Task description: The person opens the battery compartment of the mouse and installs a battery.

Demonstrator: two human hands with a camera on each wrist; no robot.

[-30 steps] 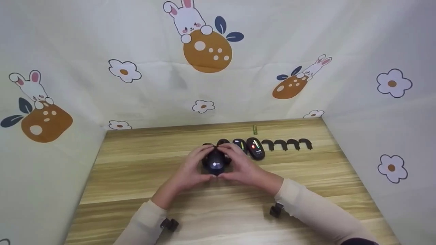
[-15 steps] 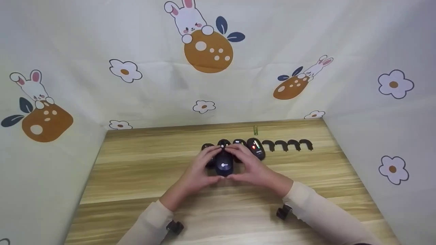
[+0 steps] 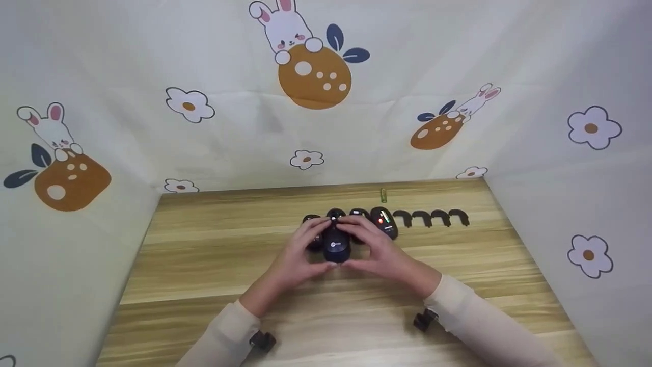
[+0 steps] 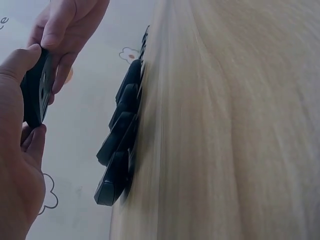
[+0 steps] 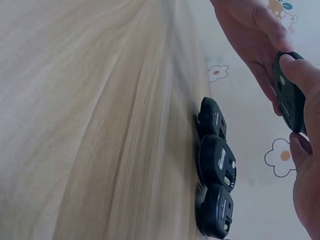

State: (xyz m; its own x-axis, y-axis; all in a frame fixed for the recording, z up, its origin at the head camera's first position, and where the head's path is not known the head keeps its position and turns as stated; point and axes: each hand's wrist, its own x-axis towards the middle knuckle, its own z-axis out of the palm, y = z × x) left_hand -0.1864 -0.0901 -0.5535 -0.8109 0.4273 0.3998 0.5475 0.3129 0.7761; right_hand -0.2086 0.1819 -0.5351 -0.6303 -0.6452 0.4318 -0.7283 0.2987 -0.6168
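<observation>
A dark computer mouse (image 3: 336, 251) with a small white logo is held between both hands, raised off the table in the wrist views. My left hand (image 3: 295, 255) grips its left side, thumb at the near end and fingers at the far end. From the other side my right hand (image 3: 378, 251) grips it the same way. The underside of this mouse shows in the right wrist view. Just beyond the hands several more dark mice (image 5: 217, 160) stand in a row, partly hidden by the fingers in the head view. The rightmost mouse (image 3: 384, 224) shows a red light.
Several black curved covers (image 3: 422, 218) lie in a line to the right of the mice. Behind them is a small green battery (image 3: 383, 195). A printed curtain (image 3: 229, 142) encloses the wooden table (image 3: 204, 255) at the back and sides.
Both hands have moved slightly to the right with the held mouse, mostly in the first half second. The grip looks the same, and the mice and covers on the table have stayed put.
</observation>
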